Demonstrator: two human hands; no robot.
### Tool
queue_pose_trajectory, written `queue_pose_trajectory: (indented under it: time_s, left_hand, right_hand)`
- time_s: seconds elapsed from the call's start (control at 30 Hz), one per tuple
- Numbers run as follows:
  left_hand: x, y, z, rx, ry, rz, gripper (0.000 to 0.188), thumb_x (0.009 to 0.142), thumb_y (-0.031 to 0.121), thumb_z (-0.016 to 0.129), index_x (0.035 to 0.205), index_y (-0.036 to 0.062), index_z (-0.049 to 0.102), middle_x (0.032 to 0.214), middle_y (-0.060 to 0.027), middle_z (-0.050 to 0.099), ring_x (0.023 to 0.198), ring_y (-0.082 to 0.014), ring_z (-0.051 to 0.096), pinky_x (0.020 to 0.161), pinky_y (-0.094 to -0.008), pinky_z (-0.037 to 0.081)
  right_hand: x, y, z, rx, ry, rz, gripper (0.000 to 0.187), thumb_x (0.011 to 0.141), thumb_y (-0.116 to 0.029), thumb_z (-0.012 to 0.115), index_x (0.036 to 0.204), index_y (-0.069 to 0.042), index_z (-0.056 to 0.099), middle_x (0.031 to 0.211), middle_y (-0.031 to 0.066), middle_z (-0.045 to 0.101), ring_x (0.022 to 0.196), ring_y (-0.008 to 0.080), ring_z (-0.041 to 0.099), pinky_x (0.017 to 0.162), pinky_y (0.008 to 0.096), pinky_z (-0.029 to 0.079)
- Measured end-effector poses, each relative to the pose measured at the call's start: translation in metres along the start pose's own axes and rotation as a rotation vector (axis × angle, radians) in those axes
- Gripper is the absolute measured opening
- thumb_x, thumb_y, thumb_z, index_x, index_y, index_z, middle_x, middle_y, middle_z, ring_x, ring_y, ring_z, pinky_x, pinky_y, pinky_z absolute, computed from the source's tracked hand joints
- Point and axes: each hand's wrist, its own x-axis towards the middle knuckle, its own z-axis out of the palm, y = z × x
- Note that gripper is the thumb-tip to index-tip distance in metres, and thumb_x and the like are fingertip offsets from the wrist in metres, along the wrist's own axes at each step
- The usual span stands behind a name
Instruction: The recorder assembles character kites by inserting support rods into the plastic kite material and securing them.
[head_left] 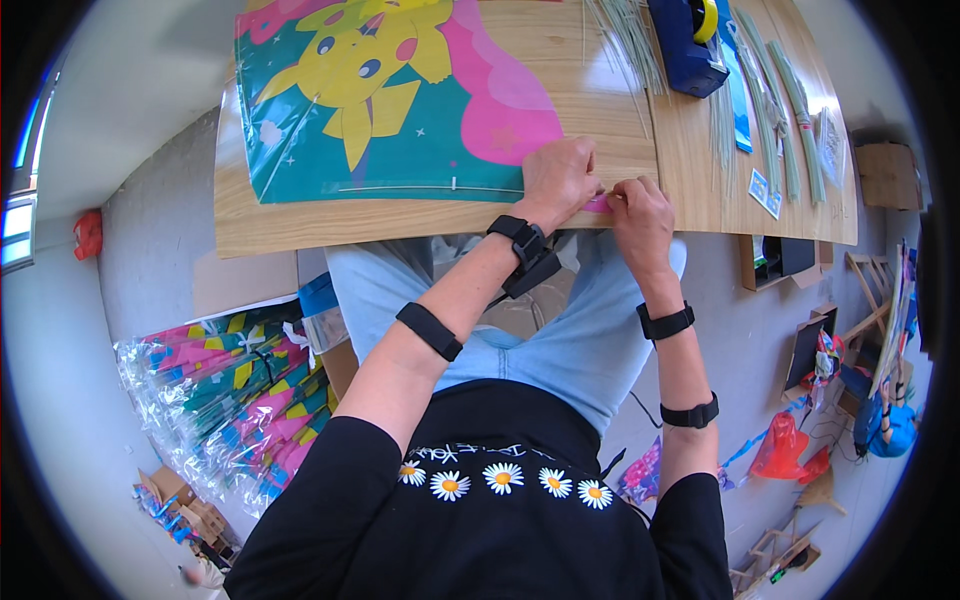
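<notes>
A thin kite sail (pixel 420 150) in teal and pink, printed with a yellow cartoon animal, lies on the wooden table in front of me. A slim white rod (pixel 400 188) with a small upright fitting runs along its near edge. My left hand (pixel 557 182) is closed at the rod's right end, fingers curled over the sail's edge. Just to its right, my right hand (pixel 643 222) pinches the pink corner (pixel 597 204) of the sail at the table's front edge. The fingertips of both hands nearly meet there, and they hide the rod's end.
A blue tape dispenser (pixel 690 50) stands at the back right. Loose thin sticks (pixel 625 40) and tied stick bundles (pixel 800 120) lie around it, with a small printed card (pixel 765 193). On the floor at left are plastic-wrapped colourful kites (pixel 230 390); open boxes (pixel 810 345) sit at right.
</notes>
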Motion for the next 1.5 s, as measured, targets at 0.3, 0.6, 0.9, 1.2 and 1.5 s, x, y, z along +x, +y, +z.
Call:
queue_pose_trajectory:
  time_s: [0.3, 0.6, 0.9, 1.2, 1.5]
  left_hand:
    - [0.0, 0.001, -0.001, 0.009, -0.006, -0.021, 0.022, 0.066, 0.02, 0.08, 0.073, 0.0081, 0.062, 0.069, -0.0111, 0.065, 0.068, -0.0319, 0.064, 0.057, -0.043, 0.048]
    - [-0.001, 0.001, -0.001, -0.017, -0.001, -0.011, 0.024, 0.066, 0.021, 0.081, 0.074, 0.0083, 0.062, 0.069, -0.011, 0.065, 0.069, -0.0321, 0.065, 0.057, -0.0428, 0.048]
    - [-0.001, 0.004, -0.004, -0.027, -0.033, -0.027, 0.015, 0.066, 0.013, 0.074, 0.073, 0.008, 0.061, 0.074, -0.0123, 0.066, 0.075, -0.035, 0.065, 0.061, -0.0463, 0.048]
    - [0.0, 0.004, -0.004, -0.032, -0.021, -0.031, 0.014, 0.066, 0.013, 0.073, 0.072, 0.0079, 0.061, 0.073, -0.0125, 0.066, 0.074, -0.0353, 0.065, 0.061, -0.0465, 0.048]
    - [-0.001, 0.003, -0.004, -0.038, -0.022, -0.03, 0.016, 0.066, 0.015, 0.075, 0.072, 0.008, 0.061, 0.073, -0.0122, 0.066, 0.074, -0.0349, 0.065, 0.061, -0.0461, 0.048]
  right_hand:
    - [0.004, -0.004, 0.002, -0.004, -0.049, -0.084, 0.004, 0.077, -0.006, 0.065, 0.074, -0.006, 0.062, 0.077, 0.0099, 0.061, 0.072, 0.0315, 0.059, 0.07, 0.0415, 0.042]
    - [-0.008, 0.001, -0.007, 0.125, 0.008, 0.007, 0.007, 0.076, -0.005, 0.067, 0.082, -0.008, 0.067, 0.078, 0.0082, 0.06, 0.077, 0.0301, 0.06, 0.072, 0.0412, 0.043]
    - [-0.007, -0.004, -0.007, 0.15, -0.025, 0.072, 0.007, 0.076, -0.005, 0.069, 0.083, -0.006, 0.068, 0.082, 0.0106, 0.061, 0.078, 0.0319, 0.061, 0.072, 0.0431, 0.046]
    - [0.003, -0.004, -0.002, 0.035, -0.093, 0.027, 0.008, 0.074, -0.007, 0.07, 0.073, -0.003, 0.062, 0.079, 0.012, 0.061, 0.076, 0.034, 0.061, 0.071, 0.044, 0.047]
    - [-0.004, -0.004, 0.002, 0.268, -0.041, 0.156, 0.005, 0.073, -0.005, 0.069, 0.077, -0.005, 0.065, 0.08, 0.0116, 0.061, 0.075, 0.0334, 0.06, 0.069, 0.0445, 0.045]
